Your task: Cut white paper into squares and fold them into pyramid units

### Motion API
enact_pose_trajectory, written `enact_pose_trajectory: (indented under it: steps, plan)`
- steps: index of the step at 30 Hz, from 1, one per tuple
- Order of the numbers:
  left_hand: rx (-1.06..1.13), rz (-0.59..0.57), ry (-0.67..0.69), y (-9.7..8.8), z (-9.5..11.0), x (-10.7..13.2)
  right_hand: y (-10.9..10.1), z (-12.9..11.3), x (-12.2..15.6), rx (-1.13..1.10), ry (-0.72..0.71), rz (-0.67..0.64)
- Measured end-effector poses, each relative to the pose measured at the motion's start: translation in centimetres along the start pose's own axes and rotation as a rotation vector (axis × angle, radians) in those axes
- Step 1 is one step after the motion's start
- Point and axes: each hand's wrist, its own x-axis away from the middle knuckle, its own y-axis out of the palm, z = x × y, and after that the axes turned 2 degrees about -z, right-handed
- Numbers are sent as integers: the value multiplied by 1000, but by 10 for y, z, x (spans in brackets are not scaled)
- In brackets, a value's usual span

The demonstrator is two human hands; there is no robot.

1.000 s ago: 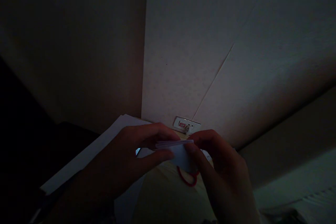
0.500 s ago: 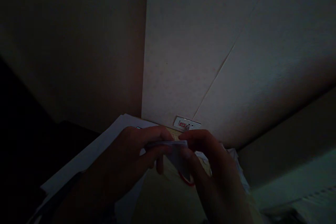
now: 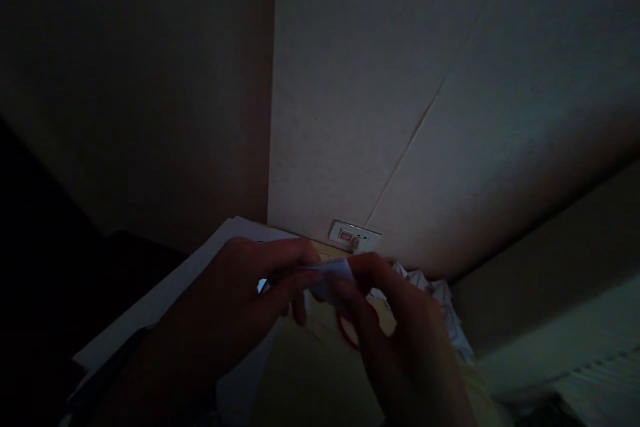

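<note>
A small piece of folded white paper is held up between both hands above the table. My left hand pinches its left end between thumb and fingers. On the opposite side, my right hand grips the paper with thumb and forefinger. A red ring-shaped loop lies on the table just below the paper; the rest of that object is hidden. Dim light makes the paper's folds hard to read.
White sheets lie along the table's left side. Several folded white paper pieces stand by the wall at right. A wall socket with a plug sits behind the wooden table.
The paper has tilted, so more of its upper face shows between my fingers. My right hand has shifted slightly left, uncovering more of the folded pieces and the red loop.
</note>
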Motion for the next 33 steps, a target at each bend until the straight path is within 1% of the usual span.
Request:
enact_pose_trajectory:
  steps: [4, 7, 10, 12, 16, 19, 21, 23, 25, 28, 31, 33]
  plan:
    - [-58, 21, 39, 5, -5, 0, 1, -1, -1, 41, 25, 46]
    - [-89, 50, 69, 7, -7, -1, 0, 0, 0, 25, 47, 2]
    - [-94, 131, 69, 5, -4, -2, -1, -1, 1, 15, 74, -45]
    - [-102, 155, 64, 4, -2, -2, -3, -1, 1, 13, 75, -33]
    - [-104, 163, 62, 6, -2, 0, -7, -1, 2, -5, 55, -23]
    - [-105, 133, 76, 6, -4, 0, -9, -2, 2, 7, 110, -77]
    - [-93, 119, 44, 5, -4, 0, -8, -2, 2, 1, 135, -146]
    - [-63, 147, 16, 3, -3, 0, -7, -2, 2, -15, 127, -193]
    - [-40, 171, 7, 1, -1, 0, -7, -1, 2, -20, 118, -203]
    - [-58, 152, 0, 0, 1, -1, -9, 0, 1, 14, 112, -153]
    - [-46, 81, -43, 1, 0, 0, -13, 1, 0, 52, 69, -54]
    - [-36, 60, -46, 1, -2, 0, -13, 3, -1, 74, 55, 4]
